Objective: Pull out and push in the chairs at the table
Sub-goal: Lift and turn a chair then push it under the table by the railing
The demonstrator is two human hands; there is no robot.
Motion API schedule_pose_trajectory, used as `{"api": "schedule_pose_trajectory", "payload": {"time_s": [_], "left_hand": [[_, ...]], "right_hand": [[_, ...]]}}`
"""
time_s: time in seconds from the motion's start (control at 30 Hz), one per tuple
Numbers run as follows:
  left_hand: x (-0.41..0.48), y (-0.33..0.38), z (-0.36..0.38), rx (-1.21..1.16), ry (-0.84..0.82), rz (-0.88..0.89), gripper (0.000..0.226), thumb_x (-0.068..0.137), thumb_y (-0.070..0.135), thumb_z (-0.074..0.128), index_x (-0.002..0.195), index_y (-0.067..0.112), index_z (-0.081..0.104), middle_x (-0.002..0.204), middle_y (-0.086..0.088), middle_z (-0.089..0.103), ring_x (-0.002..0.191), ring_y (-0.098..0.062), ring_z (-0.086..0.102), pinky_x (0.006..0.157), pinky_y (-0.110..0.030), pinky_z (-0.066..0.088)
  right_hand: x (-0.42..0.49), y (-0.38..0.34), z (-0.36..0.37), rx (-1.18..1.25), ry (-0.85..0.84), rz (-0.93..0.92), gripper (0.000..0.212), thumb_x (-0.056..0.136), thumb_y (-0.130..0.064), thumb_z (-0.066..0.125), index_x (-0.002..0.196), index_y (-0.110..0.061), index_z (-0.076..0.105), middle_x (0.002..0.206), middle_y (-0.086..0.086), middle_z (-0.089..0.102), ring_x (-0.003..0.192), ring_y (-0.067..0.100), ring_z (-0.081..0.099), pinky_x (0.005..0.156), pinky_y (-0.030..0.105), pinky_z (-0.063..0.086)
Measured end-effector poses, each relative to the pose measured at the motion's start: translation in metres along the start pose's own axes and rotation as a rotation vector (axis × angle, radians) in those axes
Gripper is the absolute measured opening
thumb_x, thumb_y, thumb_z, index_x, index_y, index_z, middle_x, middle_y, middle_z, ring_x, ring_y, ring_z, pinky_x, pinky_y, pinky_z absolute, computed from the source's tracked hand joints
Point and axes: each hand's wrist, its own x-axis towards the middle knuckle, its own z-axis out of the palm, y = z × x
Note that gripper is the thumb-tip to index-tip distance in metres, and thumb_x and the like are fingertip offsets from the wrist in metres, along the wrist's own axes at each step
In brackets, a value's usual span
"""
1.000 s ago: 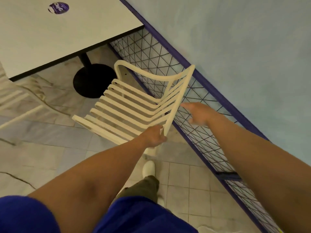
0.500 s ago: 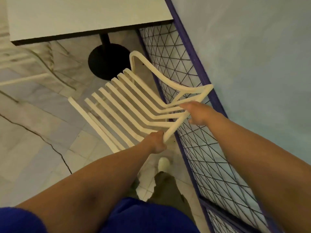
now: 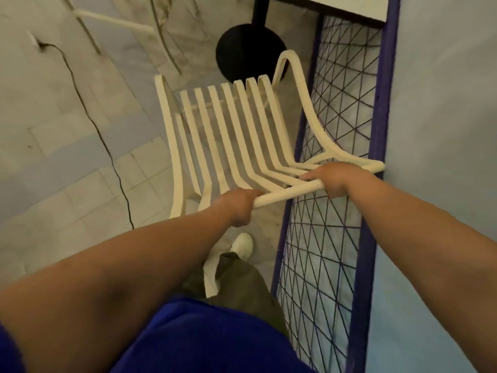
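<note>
A cream slatted chair [image 3: 228, 130] stands in front of me, its seat pointing toward the table [image 3: 349, 6], of which only a corner shows at the top right. My left hand [image 3: 239, 205] grips the left part of the chair's top back rail. My right hand [image 3: 333, 179] grips the same rail further right, fingers curled over it. The table's black round base [image 3: 250, 52] and post lie just beyond the chair's front edge.
A purple-framed wire mesh panel [image 3: 322, 238] runs along the chair's right side against a pale blue wall. The legs of a second cream chair [image 3: 121, 22] show at the top left. The tiled floor has a long crack [image 3: 107, 146] on the left. My shoe [image 3: 242, 246] is under the rail.
My right hand reached the top rail and closed on it. The chair has turned to face the table squarely and sits closer to the mesh panel; my view has tilted further down.
</note>
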Motion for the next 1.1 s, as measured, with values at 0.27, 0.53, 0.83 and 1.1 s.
{"api": "schedule_pose_trajectory", "payload": {"time_s": [0.27, 0.53, 0.83, 1.1], "left_hand": [[-0.003, 0.001, -0.002, -0.019, -0.018, 0.039, 0.089, 0.089, 0.001, 0.067, 0.156, 0.042, 0.025, 0.128, -0.006, 0.057, 0.105, -0.025, 0.059, 0.089, -0.037, 0.051], [-0.016, -0.033, -0.024, 0.052, -0.053, 0.057, 0.091, 0.089, -0.002, 0.065, 0.156, 0.044, 0.025, 0.129, -0.006, 0.055, 0.102, -0.022, 0.054, 0.082, -0.031, 0.042], [-0.021, -0.097, -0.062, 0.198, -0.110, 0.133, 0.091, 0.088, -0.003, 0.066, 0.156, 0.042, 0.026, 0.127, -0.006, 0.055, 0.111, -0.026, 0.057, 0.090, -0.035, 0.044], [-0.025, -0.166, -0.108, 0.295, -0.124, 0.207, 0.086, 0.092, -0.001, 0.064, 0.156, 0.042, 0.027, 0.133, -0.007, 0.054, 0.114, -0.027, 0.056, 0.099, -0.038, 0.045]], "right_hand": [[0.001, 0.005, 0.010, 0.018, 0.062, -0.010, 0.089, 0.088, 0.000, 0.055, 0.143, -0.062, 0.024, 0.139, 0.004, 0.049, 0.099, 0.022, 0.058, 0.079, 0.035, 0.052], [-0.003, -0.028, 0.005, 0.076, 0.100, -0.001, 0.084, 0.091, 0.001, 0.050, 0.146, -0.057, 0.027, 0.137, 0.004, 0.052, 0.090, 0.016, 0.049, 0.069, 0.029, 0.039], [0.003, -0.092, -0.002, 0.224, 0.131, 0.062, 0.079, 0.092, -0.002, 0.049, 0.145, -0.057, 0.030, 0.133, 0.003, 0.054, 0.100, 0.025, 0.057, 0.080, 0.035, 0.049], [0.017, -0.161, -0.030, 0.354, 0.097, 0.091, 0.075, 0.095, -0.004, 0.049, 0.147, -0.054, 0.028, 0.127, 0.004, 0.054, 0.088, 0.018, 0.052, 0.078, 0.033, 0.048]]}}
